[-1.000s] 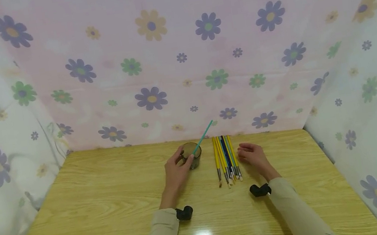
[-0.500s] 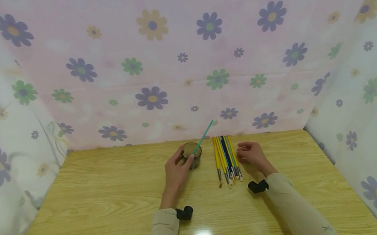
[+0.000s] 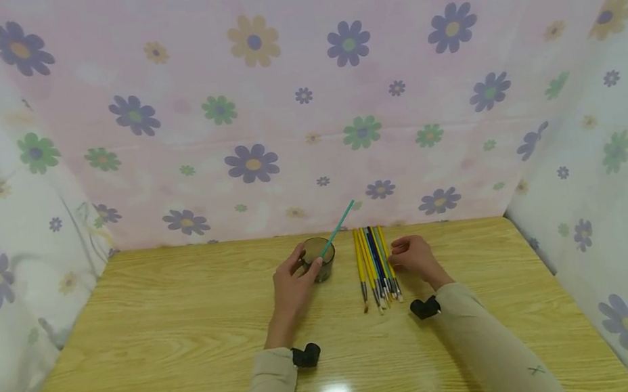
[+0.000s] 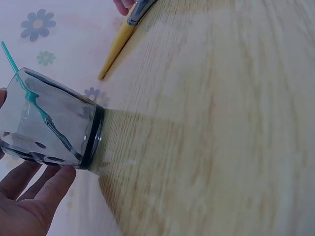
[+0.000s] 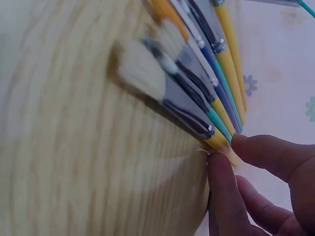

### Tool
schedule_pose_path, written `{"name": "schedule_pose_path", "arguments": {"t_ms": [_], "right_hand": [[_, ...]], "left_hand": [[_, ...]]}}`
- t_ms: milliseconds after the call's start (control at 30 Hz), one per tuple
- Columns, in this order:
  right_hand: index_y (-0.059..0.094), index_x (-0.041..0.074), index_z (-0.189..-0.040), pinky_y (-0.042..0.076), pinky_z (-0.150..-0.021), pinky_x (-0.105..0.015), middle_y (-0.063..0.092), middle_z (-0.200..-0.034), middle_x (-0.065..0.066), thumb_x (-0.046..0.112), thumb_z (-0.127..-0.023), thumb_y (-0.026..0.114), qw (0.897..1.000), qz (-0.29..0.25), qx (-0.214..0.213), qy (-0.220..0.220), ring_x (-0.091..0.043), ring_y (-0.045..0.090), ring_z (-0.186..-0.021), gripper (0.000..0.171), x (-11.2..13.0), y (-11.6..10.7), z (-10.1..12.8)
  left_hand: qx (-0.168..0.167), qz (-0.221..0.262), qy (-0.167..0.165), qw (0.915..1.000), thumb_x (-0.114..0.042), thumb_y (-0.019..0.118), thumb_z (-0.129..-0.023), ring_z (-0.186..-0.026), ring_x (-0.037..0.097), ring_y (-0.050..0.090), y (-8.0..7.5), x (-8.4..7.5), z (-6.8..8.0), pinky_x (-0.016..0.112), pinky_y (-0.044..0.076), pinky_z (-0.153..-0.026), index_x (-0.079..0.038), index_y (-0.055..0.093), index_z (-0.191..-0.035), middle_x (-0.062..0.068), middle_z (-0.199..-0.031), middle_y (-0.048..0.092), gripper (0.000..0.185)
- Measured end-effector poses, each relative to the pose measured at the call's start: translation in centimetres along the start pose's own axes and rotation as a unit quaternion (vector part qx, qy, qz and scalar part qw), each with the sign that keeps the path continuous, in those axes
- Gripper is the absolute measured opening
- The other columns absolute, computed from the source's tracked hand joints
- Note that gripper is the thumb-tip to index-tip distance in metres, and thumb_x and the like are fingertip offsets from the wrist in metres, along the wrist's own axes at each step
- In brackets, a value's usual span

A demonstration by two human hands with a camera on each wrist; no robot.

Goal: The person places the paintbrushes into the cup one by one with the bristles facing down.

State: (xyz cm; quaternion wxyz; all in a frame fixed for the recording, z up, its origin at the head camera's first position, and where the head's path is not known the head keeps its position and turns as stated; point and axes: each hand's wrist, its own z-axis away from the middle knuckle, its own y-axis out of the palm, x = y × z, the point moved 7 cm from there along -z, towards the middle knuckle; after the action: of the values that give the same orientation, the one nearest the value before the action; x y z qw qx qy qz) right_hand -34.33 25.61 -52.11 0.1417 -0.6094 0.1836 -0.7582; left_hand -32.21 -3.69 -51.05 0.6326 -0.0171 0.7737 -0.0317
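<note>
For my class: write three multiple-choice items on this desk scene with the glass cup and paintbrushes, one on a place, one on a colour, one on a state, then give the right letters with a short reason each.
1. Where does the row of paintbrushes lie relative to the glass cup?
A. To its right on the table
B. Inside it
C. To its left

2. What colour is the brush standing in the cup?
A. Red
B. Teal
C. Black

3. What is the left hand doing?
A. Lying flat, away from everything
B. Lifting a brush
C. Holding the cup

Answers: 1 A, the head view shows the brushes flat on the table between the cup and the right hand. 2 B, its teal handle leans out over the rim. 3 C, its fingers wrap the cup's side.
</note>
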Motion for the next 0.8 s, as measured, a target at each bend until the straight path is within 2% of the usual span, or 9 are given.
{"name": "schedule_pose_path", "arguments": {"t_ms": [200,367,533,600,733,800], "right_hand": [[0.065,-0.011,-0.119,0.061,-0.075,-0.033,0.068,-0.106,-0.023,0.001,-0.086,0.077,0.999,0.047,-0.02,-0.014,-0.031,0.066,-0.094,0.037,-0.1,0.1,-0.2],[0.067,-0.01,-0.115,0.062,-0.072,-0.033,0.069,-0.103,-0.022,0.003,-0.085,0.076,0.998,0.058,-0.02,-0.012,-0.027,0.068,-0.085,0.034,-0.4,0.1,-0.4],[0.066,-0.009,-0.116,0.061,-0.072,-0.032,0.068,-0.1,-0.019,0.006,-0.085,0.077,0.998,0.067,-0.009,0.0,-0.025,0.066,-0.085,0.036,-0.1,0.0,-0.1],[0.065,-0.01,-0.116,0.061,-0.071,-0.031,0.067,-0.098,-0.018,0.005,-0.084,0.076,0.998,0.064,-0.002,0.001,-0.025,0.065,-0.084,0.037,0.1,0.0,0.0],[0.062,-0.012,-0.123,0.062,-0.074,-0.033,0.067,-0.104,-0.02,0.005,-0.088,0.074,0.998,0.051,0.025,0.0,-0.027,0.066,-0.089,0.04,0.1,0.1,0.0],[0.06,-0.012,-0.129,0.062,-0.08,-0.037,0.065,-0.114,-0.025,0.006,-0.091,0.072,0.998,0.041,0.044,0.002,-0.03,0.067,-0.095,0.043,-0.1,0.1,0.0]], "left_hand": [[0.0,-0.009,-0.002,1.0,-0.019,0.074,-0.096,-0.132,0.043,0.055,0.0,0.0,0.0,0.048,0.054,-0.102,-0.003,0.05,-0.15,0.027,-0.145,0.053,0.061],[0.001,-0.011,0.001,0.9999,-0.02,0.074,-0.096,-0.131,0.043,0.055,-0.1,-0.2,0.1,0.046,0.055,-0.102,-0.003,0.051,-0.15,0.027,-0.145,0.053,0.061],[0.014,-0.009,-0.01,0.9998,-0.013,0.072,-0.097,-0.133,0.049,0.051,-0.2,-3.0,1.1,0.049,0.053,-0.103,0.002,0.049,-0.149,0.032,-0.146,0.05,0.059],[0.019,-0.009,-0.018,0.9996,-0.012,0.071,-0.097,-0.134,0.05,0.049,-0.2,-3.3,1.1,0.052,0.051,-0.105,0.003,0.048,-0.149,0.033,-0.147,0.048,0.059],[0.013,-0.006,-0.014,0.9998,-0.016,0.072,-0.097,-0.135,0.048,0.05,-0.1,-0.9,0.2,0.053,0.05,-0.105,0.0,0.048,-0.15,0.031,-0.148,0.048,0.061],[0.009,-0.002,-0.012,0.9999,-0.017,0.073,-0.096,-0.134,0.046,0.051,0.0,-0.2,0.0,0.053,0.051,-0.105,-0.002,0.048,-0.151,0.029,-0.148,0.049,0.062]]}}
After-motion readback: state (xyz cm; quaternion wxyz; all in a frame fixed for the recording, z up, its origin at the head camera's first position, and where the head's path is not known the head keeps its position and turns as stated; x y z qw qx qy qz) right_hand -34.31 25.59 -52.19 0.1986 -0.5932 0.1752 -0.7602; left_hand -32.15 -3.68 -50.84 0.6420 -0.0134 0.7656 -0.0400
